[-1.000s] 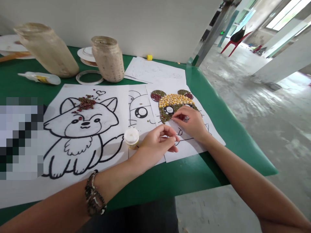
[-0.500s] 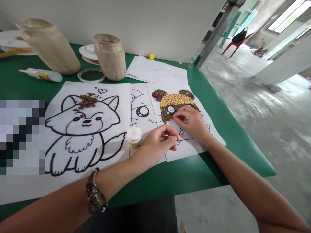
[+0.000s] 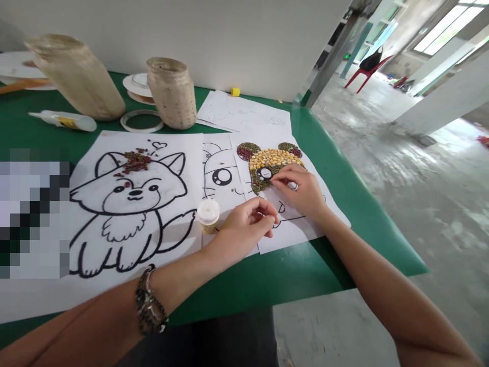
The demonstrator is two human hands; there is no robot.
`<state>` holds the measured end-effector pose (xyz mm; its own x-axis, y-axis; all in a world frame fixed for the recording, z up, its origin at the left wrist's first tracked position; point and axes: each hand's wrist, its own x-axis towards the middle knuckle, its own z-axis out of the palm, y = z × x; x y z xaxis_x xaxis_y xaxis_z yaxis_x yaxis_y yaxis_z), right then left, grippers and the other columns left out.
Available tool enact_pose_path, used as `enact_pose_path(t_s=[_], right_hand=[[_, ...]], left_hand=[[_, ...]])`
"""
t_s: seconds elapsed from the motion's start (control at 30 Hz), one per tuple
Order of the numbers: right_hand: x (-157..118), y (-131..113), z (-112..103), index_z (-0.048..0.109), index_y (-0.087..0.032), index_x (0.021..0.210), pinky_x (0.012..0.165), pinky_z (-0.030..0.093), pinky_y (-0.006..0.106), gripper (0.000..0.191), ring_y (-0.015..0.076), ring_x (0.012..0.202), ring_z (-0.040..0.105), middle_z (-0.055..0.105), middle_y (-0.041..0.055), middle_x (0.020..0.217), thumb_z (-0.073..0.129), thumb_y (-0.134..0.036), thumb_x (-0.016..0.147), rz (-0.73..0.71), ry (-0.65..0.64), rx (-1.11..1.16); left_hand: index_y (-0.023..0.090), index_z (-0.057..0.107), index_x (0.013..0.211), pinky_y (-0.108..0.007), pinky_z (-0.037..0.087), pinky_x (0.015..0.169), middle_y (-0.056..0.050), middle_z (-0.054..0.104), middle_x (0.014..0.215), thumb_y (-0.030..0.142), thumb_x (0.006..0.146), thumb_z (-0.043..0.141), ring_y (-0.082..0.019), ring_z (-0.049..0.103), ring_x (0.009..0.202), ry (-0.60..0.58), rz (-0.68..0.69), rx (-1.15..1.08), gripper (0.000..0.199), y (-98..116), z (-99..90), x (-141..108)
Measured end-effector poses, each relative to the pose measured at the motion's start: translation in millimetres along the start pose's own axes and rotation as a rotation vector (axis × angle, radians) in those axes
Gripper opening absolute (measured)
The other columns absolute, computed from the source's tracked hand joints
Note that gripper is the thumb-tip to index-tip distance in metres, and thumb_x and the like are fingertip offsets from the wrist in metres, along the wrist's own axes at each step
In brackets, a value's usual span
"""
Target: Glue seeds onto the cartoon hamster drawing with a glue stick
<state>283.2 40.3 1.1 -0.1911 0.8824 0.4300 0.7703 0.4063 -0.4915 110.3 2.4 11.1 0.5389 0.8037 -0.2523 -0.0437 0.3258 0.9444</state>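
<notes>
My right hand (image 3: 300, 191) is over the animal-face drawing (image 3: 301, 227), its thumb and forefinger pinched beside the drawn eye. Whatever lies between those fingertips is too small to make out. Yellow corn kernels (image 3: 272, 158) fill the forehead of that drawing, green beans (image 3: 261, 186) lie around the eye, and red and green beans (image 3: 246, 151) fill the ears. My left hand (image 3: 252, 221) is curled above the lower edge of the sheets, fingertips together, and I cannot see what they hold. Just left of it stands a small white-capped bottle (image 3: 208, 214).
A fox drawing (image 3: 132, 229) bears a pile of red and green beans (image 3: 136, 160). Behind it stand two cloudy jars (image 3: 173, 94), a tape roll (image 3: 141, 121), a glue bottle (image 3: 64, 120) and a yellow cap (image 3: 235, 92). The green table (image 3: 367, 219) ends at the right.
The view has shifted slightly, so the table things sit a little further left. Both hands keep nearly the same pose, the right still pinched at the drawn eye.
</notes>
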Motion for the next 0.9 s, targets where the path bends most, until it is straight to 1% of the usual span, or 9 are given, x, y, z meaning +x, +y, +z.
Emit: enact_pose_path(t_s=[0.07,0.17,0.23,0.33,0.43,0.53,0.63,0.73,0.9], right_hand=[[0,0,-1,0.061,-0.019,0.071,0.060,0.044,0.028,0.012,0.0140,0.068,0.054,0.059,0.0033,0.073,0.051,-0.018,0.078,0.023,0.017,0.025],[0,1,-2,0.062,-0.019,0.075,0.060,0.044,0.028,0.017,0.0121,0.061,0.055,0.059,0.0015,0.068,0.045,-0.016,0.079,0.093,0.049,0.075],[0,2,-5,0.062,-0.019,0.075,0.059,0.045,0.028,0.015,0.0107,0.055,0.054,0.061,0.0008,0.068,0.047,-0.018,0.077,0.157,0.128,0.120],[1,2,-13,0.061,-0.018,0.069,0.053,0.044,0.026,0.008,0.0105,0.052,0.055,0.063,0.0009,0.068,0.055,-0.023,0.071,0.282,0.300,0.207],[1,4,-20,0.058,-0.017,0.060,0.047,0.040,0.024,0.011,0.0098,0.045,0.051,0.058,-0.0021,0.052,0.062,-0.027,0.063,0.407,0.372,0.288],[1,4,-24,0.049,-0.018,0.049,0.041,0.032,0.022,0.022,0.0063,0.036,0.040,0.047,-0.0061,0.038,0.067,-0.028,0.058,0.488,0.393,0.337],[3,2,-29,0.045,-0.019,0.046,0.040,0.031,0.022,0.028,0.0058,0.036,0.039,0.045,-0.0061,0.037,0.064,-0.032,0.061,0.492,0.419,0.413],[6,2,-36,0.051,-0.018,0.056,0.046,0.036,0.022,0.021,0.0070,0.044,0.046,0.052,-0.0052,0.047,0.065,-0.033,0.057,0.456,0.432,0.481],[-1,0,-52,0.053,-0.016,0.054,0.047,0.034,0.022,0.025,0.0065,0.045,0.043,0.052,-0.0054,0.048,0.072,-0.030,0.045,0.489,0.419,0.520]], left_hand=[[0.018,0.048,0.072,-0.017,0.034,0.045,0.003,0.054,0.070,0.013,0.073,0.044,-0.006,0.048,0.054,-0.031,0.051,0.117,0.006,-3,0.6,-2],[0.019,0.050,0.074,-0.022,0.040,0.055,0.002,0.055,0.070,0.016,0.074,0.044,-0.009,0.049,0.058,-0.090,0.238,0.422,0.007,-7,2.9,-7],[0.019,0.052,0.076,-0.023,0.040,0.057,0.001,0.056,0.071,0.015,0.075,0.043,-0.010,0.049,0.059,-0.141,0.359,0.622,0.009,-9,4.7,-11],[0.019,0.052,0.084,-0.022,0.039,0.054,0.001,0.059,0.073,0.014,0.076,0.043,-0.010,0.051,0.057,-0.204,0.447,0.808,0.014,-9,6.0,-15],[0.019,0.051,0.091,-0.022,0.038,0.052,0.001,0.060,0.072,0.014,0.078,0.042,-0.011,0.052,0.055,-0.214,0.522,0.937,0.016,-9,6.1,-16],[0.018,0.050,0.093,-0.025,0.039,0.053,-0.002,0.064,0.079,0.012,0.080,0.039,-0.014,0.057,0.060,-0.229,0.678,1.182,0.018,-10,7.1,-17],[0.016,0.051,0.090,-0.028,0.038,0.051,-0.003,0.064,0.079,0.010,0.081,0.036,-0.018,0.059,0.064,-0.281,0.895,1.459,0.019,-12,9.7,-19],[0.016,0.052,0.086,-0.029,0.034,0.047,-0.001,0.062,0.071,0.010,0.082,0.036,-0.016,0.058,0.057,-0.303,1.056,1.590,0.018,-11,12.8,-23],[0.016,0.052,0.083,-0.028,0.033,0.047,-0.001,0.062,0.068,0.011,0.078,0.040,-0.014,0.055,0.052,-0.296,1.127,1.650,0.014,0,12.4,-42]])
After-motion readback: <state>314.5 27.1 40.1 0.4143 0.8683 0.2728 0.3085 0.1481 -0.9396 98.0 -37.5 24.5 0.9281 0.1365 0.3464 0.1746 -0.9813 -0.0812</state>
